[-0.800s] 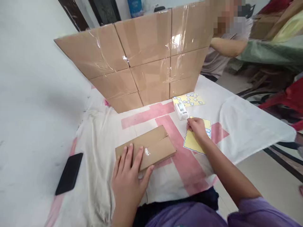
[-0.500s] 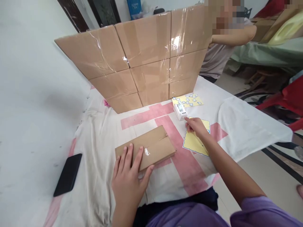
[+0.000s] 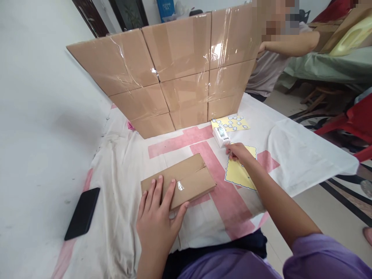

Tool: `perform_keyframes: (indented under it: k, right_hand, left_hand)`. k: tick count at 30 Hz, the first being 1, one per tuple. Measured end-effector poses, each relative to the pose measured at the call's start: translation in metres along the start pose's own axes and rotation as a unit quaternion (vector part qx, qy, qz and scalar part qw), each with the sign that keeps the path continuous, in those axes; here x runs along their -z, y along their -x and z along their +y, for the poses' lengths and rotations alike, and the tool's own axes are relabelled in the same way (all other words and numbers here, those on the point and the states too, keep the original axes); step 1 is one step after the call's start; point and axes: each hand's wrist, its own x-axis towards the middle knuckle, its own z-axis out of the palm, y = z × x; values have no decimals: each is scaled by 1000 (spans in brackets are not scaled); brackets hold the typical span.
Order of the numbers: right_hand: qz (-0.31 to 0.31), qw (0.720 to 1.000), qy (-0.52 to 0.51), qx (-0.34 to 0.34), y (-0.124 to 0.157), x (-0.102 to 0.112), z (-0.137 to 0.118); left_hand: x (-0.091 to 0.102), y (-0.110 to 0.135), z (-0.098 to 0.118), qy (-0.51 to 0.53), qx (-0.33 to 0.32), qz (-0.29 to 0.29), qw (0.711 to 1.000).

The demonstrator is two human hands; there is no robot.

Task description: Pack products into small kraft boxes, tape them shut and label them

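My left hand (image 3: 158, 217) lies flat, fingers spread, on the near corner of a flat cardboard piece (image 3: 186, 176) on the cloth-covered table. My right hand (image 3: 238, 152) reaches forward over a yellow sheet (image 3: 238, 172) with a blue border. Its fingers are curled and its fingertips touch the near end of a small white device (image 3: 221, 136); whether they grip anything is unclear. Beyond the device lies a second yellow sheet (image 3: 231, 123) dotted with several small white stickers.
A tall taped cardboard screen (image 3: 174, 69) stands across the back of the table. A black phone (image 3: 82, 213) lies at the left on the cloth (image 3: 305, 155). Another person (image 3: 273, 58) sits behind the screen at the right. Red chairs (image 3: 357, 124) stand at the far right.
My right hand has moved slightly forward off the yellow sheet's far edge to the white device. My left hand has stayed on the cardboard piece.
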Motion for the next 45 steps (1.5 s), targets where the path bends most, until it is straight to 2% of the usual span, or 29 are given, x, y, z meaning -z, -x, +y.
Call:
perform_keyframes:
  k: [6, 9, 13, 17, 20, 23, 26, 29, 32, 38, 42, 45]
  right_hand:
    - [4, 1000, 17, -16, 4, 0, -7]
    - [-20, 1000, 6, -14, 13, 3, -8]
    - [-73, 997, -27, 10, 34, 6, -14]
    - [-194, 976, -63, 80, 71, 1, -37]
    - [-303, 937, -58, 165, 105, -5, -68]
    - [-415, 883, 15, 220, 134, -14, -104]
    - [-532, 801, 145, 232, 152, -28, -138]
    - [-597, 715, 283, 226, 159, -50, -165]
    - [-618, 652, 381, 217, 155, -76, -181]
    - [-632, 551, 507, 201, 148, -120, -195]
    - [-599, 534, 568, 182, 153, -140, -199]
    - [-575, 510, 605, 210, 155, -150, -201]
  left_hand:
    - [1, 1, 1, 7, 6, -1, 1000]
    - [1, 1, 1, 9, 7, 0, 1000]
    - [0, 1, 0, 4, 0, 2, 1000]
    - [0, 0, 1, -1, 7, -1, 1000]
    - [2, -1, 2, -3, 9, -6, 1000]
    - [4, -2, 2, -4, 8, -9, 1000]
    - [6, -3, 2, -3, 2, -14, 1000]
    - [7, -3, 2, -9, -4, -15, 1000]
    - [8, -4, 3, -12, 1, -19, 1000]
    - [8, -6, 4, 1, 20, -16, 1000]
    - [8, -7, 5, 19, 36, -12, 999]
    - [8, -7, 4, 46, 48, 2, 998]
